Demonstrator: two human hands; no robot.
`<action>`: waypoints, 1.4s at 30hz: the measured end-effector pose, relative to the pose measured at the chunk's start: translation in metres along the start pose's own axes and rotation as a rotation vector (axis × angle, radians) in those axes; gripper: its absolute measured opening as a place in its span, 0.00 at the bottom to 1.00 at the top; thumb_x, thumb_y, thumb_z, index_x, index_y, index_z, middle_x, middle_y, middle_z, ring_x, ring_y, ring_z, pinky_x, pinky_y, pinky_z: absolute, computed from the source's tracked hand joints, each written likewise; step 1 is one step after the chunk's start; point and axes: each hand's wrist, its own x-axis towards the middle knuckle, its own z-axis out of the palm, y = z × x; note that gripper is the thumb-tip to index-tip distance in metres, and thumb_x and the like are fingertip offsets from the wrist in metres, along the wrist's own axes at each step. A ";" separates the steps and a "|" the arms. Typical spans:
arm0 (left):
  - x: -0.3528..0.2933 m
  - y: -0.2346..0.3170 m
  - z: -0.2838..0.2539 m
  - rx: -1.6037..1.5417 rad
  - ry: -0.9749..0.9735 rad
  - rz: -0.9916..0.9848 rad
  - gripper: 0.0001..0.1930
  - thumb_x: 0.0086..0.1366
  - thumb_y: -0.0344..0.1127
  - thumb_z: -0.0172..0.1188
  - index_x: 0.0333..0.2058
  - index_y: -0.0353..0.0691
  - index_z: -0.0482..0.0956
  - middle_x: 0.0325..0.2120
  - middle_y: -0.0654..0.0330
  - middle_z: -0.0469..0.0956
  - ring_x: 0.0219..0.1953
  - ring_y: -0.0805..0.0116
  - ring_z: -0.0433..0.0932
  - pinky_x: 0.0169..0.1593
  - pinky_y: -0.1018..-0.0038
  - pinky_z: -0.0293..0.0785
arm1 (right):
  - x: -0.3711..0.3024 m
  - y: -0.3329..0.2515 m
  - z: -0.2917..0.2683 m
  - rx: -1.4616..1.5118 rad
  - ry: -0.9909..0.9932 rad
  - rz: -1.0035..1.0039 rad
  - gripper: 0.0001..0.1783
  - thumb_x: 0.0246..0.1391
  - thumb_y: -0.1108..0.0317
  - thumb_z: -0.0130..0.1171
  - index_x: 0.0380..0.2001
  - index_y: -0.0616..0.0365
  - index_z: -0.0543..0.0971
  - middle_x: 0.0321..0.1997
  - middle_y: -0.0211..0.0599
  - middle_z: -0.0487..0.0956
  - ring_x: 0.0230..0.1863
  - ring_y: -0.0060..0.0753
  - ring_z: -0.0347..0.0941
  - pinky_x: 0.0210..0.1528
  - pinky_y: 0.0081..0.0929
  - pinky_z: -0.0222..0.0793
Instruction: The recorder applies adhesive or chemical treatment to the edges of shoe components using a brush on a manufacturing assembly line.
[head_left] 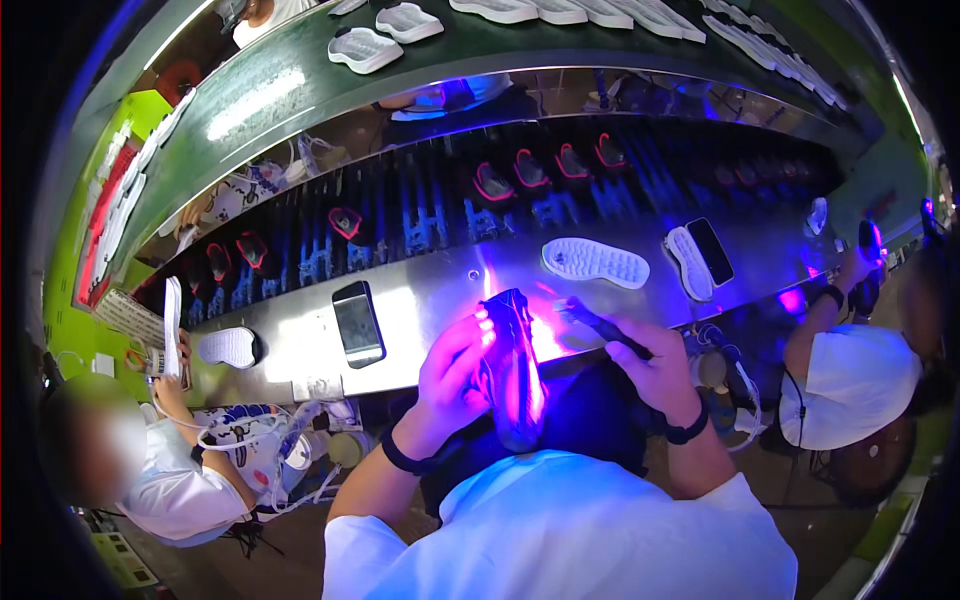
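Under a bright violet light, my left hand (452, 372) is closed around the side of a dark shoe upper (515, 385). The upper stands lengthwise in front of my chest, at the near edge of the metal bench (430, 300). My right hand (658, 368) grips the dark handle of a brush (600, 325). Its pale bristle end points left toward the shoe upper, with a gap between them. Beyond the brush, a white shoe sole (595, 262) lies on the bench, tread pattern showing. The palm side of my left hand is hidden.
On the bench lie a phone (358, 322), another white sole (228, 347), and a sole (688, 262) beside a dark phone (710, 252). Behind runs a dark slatted conveyor (400, 215) carrying red-edged shoe uppers. Soles line a green shelf (300, 110). Co-workers (190, 480) sit either side.
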 end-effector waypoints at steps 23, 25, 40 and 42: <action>0.004 0.009 -0.030 0.237 -0.265 0.323 0.23 0.55 0.31 0.69 0.52 0.46 0.83 0.52 0.55 0.76 0.57 0.48 0.77 0.63 0.41 0.73 | -0.026 -0.007 0.021 0.127 -0.142 0.055 0.20 0.55 0.73 0.69 0.53 0.61 0.83 0.43 0.43 0.86 0.42 0.35 0.84 0.49 0.29 0.76; 0.005 0.006 -0.030 0.255 -0.278 0.320 0.23 0.55 0.32 0.69 0.51 0.46 0.83 0.52 0.55 0.76 0.57 0.48 0.77 0.63 0.40 0.73 | -0.032 -0.007 0.010 0.130 -0.189 0.055 0.20 0.55 0.73 0.68 0.53 0.61 0.83 0.42 0.43 0.86 0.42 0.34 0.84 0.49 0.28 0.76; 0.012 -0.006 0.002 0.266 -0.325 0.095 0.27 0.47 0.25 0.70 0.51 0.42 0.84 0.48 0.51 0.78 0.58 0.42 0.77 0.65 0.40 0.70 | -0.023 0.036 -0.004 0.221 -0.245 0.159 0.22 0.57 0.72 0.68 0.56 0.63 0.81 0.47 0.42 0.85 0.49 0.31 0.79 0.56 0.28 0.71; 0.010 -0.007 0.006 0.238 -0.304 0.032 0.28 0.50 0.25 0.68 0.53 0.42 0.83 0.49 0.51 0.78 0.58 0.42 0.77 0.65 0.41 0.70 | -0.027 0.040 -0.002 0.254 -0.246 0.196 0.22 0.58 0.72 0.67 0.56 0.63 0.81 0.46 0.39 0.85 0.47 0.29 0.79 0.54 0.28 0.71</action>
